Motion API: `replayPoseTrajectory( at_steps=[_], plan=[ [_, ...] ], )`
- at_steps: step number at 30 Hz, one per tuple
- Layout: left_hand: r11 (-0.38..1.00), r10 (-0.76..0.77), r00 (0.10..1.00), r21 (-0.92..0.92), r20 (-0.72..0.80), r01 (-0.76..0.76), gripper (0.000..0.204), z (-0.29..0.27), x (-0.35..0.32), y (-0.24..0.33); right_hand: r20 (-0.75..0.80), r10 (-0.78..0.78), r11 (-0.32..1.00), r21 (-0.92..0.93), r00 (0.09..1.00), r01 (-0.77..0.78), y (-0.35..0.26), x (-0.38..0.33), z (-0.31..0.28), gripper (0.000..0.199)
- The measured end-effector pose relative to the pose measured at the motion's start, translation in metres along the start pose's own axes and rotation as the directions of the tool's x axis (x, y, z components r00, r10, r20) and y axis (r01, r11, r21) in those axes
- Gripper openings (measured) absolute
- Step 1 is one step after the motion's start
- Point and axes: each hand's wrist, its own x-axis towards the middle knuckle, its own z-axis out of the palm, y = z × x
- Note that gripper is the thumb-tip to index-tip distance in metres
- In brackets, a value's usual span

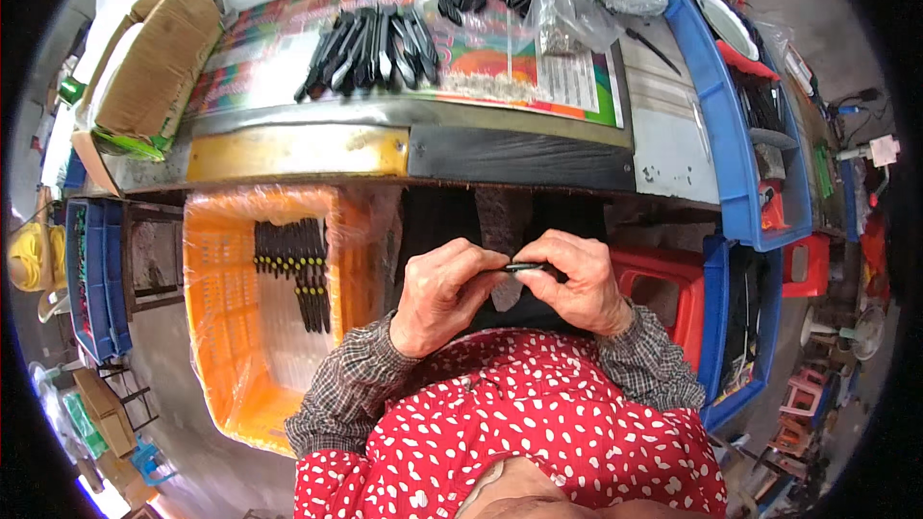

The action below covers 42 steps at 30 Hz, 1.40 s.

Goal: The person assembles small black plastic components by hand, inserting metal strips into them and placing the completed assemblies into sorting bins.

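Observation:
Just beyond my lap, a slim black piece (527, 267) is held level between my two hands; its exact kind is hard to make out. My left hand (433, 296) pinches its left end with thumb and fingertips. At the other end, my right hand (580, 281) has closed its thumb and fingers round it, hiding part of it. On the table ahead lies a heap of slender black handle-like pieces (370, 50), some with shiny grey faces. Rows of similar black pieces with yellow dots (291, 261) lie in the plastic-lined orange crate (213, 317) to my left.
The table's front edge (519, 159) runs just beyond my hands. Clear plastic bags (577, 0) with black parts stand at the back. A cardboard box (154, 62) sits far left, a long blue tray (707, 96) at right. Beside my right arm are a red stool (663, 279) and blue bin (711, 327).

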Motion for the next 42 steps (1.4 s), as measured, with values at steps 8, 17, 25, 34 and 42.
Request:
replayPoseTrajectory(
  at_steps=[8, 17, 25, 34, 42],
  plan=[
    [0.775, -0.385, 0.919, -0.509, 0.087, 0.373, 0.014, -0.027, 0.017, 0.001, -0.164, 0.098, 0.983, 0.17, 0.981, -0.07, 0.004, 0.004, 0.005, 0.013],
    [0.881, -0.263, 0.942, -0.45, -0.209, 0.146, 0.012, -0.064, 0.07, 0.011, -0.21, 0.14, 0.974, 0.205, 0.968, -0.096, -0.004, 0.013, -0.022, 0.019],
    [0.963, -0.025, 0.97, 0.255, -0.241, 0.088, 0.016, -0.111, 0.157, -0.013, -0.309, 0.047, 0.998, -0.029, 0.95, -0.059, 0.003, 0.002, -0.066, 0.015],
    [0.716, 0.092, 0.991, 0.698, -0.099, 0.003, 0.024, -0.116, 0.204, -0.068, -0.36, -0.019, 0.962, -0.262, 0.933, -0.082, -0.012, -0.016, -0.132, 0.012],
    [0.615, 0.119, 0.986, 0.789, -0.116, 0.018, 0.027, -0.118, 0.206, -0.09, -0.552, -0.148, 0.779, -0.576, 0.82, -0.247, -0.005, -0.016, -0.229, 0.011]
  ],
)
